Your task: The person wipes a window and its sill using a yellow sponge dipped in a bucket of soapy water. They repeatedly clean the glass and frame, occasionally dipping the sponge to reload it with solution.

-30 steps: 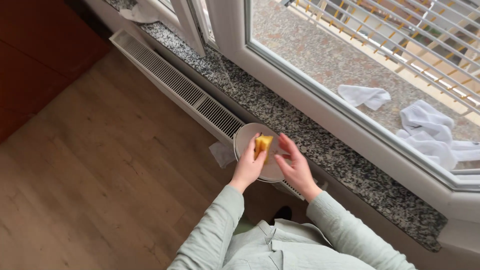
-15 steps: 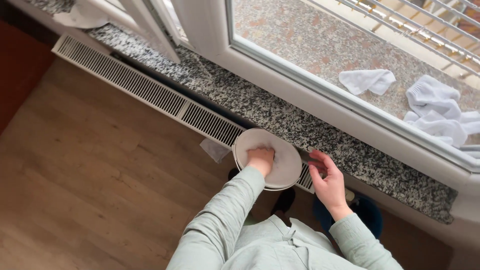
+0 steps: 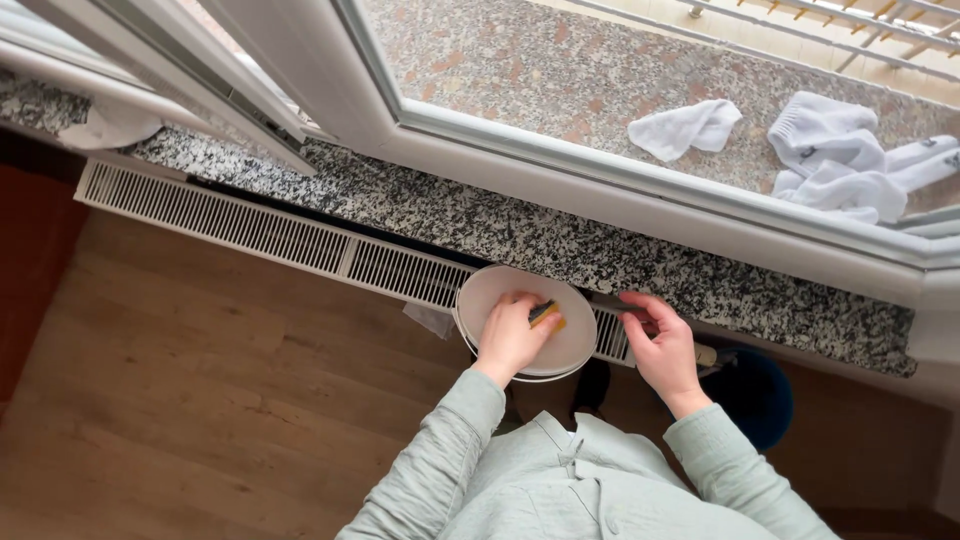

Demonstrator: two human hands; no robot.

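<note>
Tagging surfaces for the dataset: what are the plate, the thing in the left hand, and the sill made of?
Plate: likely glazed ceramic, smooth and off-white; plastic is possible. In the left hand: a sponge, yellow foam with a dark layer. Sill: polished speckled stone, probably granite, black-and-white grain.

Left hand presses yellow sponge on round white plate beside speckled granite sill's front edge; right hand open alongside.

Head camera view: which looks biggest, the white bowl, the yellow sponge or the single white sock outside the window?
1. white bowl
2. single white sock, though it lies farther from the camera, so its rank is unsure
3. yellow sponge, partly hidden by the left hand
</note>
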